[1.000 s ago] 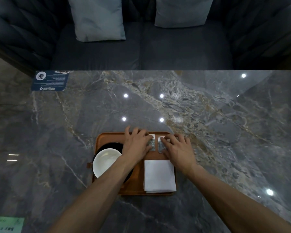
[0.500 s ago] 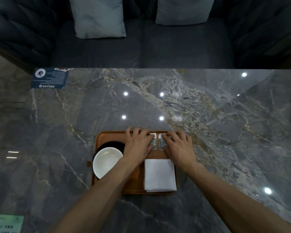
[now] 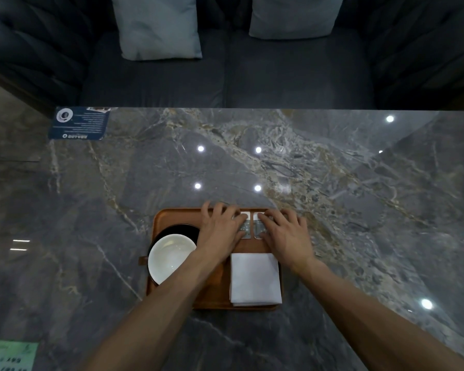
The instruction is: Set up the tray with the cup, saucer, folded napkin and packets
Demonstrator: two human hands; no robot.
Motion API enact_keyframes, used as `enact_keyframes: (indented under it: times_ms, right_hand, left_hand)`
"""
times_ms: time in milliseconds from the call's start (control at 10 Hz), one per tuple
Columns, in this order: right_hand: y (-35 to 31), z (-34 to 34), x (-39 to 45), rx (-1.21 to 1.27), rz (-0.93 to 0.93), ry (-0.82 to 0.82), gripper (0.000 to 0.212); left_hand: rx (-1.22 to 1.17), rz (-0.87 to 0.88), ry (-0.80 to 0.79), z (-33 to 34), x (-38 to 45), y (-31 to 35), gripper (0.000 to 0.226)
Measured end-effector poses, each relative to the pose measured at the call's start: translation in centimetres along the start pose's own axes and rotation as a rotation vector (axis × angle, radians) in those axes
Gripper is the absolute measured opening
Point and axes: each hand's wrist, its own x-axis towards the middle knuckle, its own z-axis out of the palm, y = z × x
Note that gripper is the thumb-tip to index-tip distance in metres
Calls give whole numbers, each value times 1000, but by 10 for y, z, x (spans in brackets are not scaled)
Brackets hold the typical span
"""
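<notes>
1. A folded white napkin (image 3: pixel 255 278) is laid flat at the near right of the brown tray (image 3: pixel 172 216), on the marble surface (image 3: pixel 118 183).
2. A white cup (image 3: pixel 170 257) is seated on a dark saucer (image 3: pixel 177 228) at the tray's left.
3. Two packets (image 3: pixel 249 226) are pinned side by side at the far edge, left hand (image 3: pixel 221 230) and right hand (image 3: pixel 285 232) laid flat on them, fingers straight-ish.

Glossy veined marble table (image 3: pixel 118 210); matt brown wooden-looking tray (image 3: pixel 172 218); white cloth napkin (image 3: pixel 255 279); glazed cup (image 3: pixel 169 257).
</notes>
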Motion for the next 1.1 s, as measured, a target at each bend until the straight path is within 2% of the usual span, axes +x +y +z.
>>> enact_keyframes:
  times_ms: [400,600,800,1000,1100]
  right_hand:
    - [1,1,0,12,10,-11,47]
    - [1,-1,-6,94,13,44,47]
    - [2,-8,-12,134,58,88,41]
    - [8,-19,-23,117,92,12,34]
    - [11,-30,-25,69,76,-76,34]
  left_hand:
    - [2,5,-21,1,1,1,36]
    - [-57,6,-21,-1,-1,1,46]
    - [-123,-11,-35,-12,-5,1,45]
    - [-217,-31,-86,-28,-13,0,43]
    - [-218,-4,-164,-38,-18,1,46]
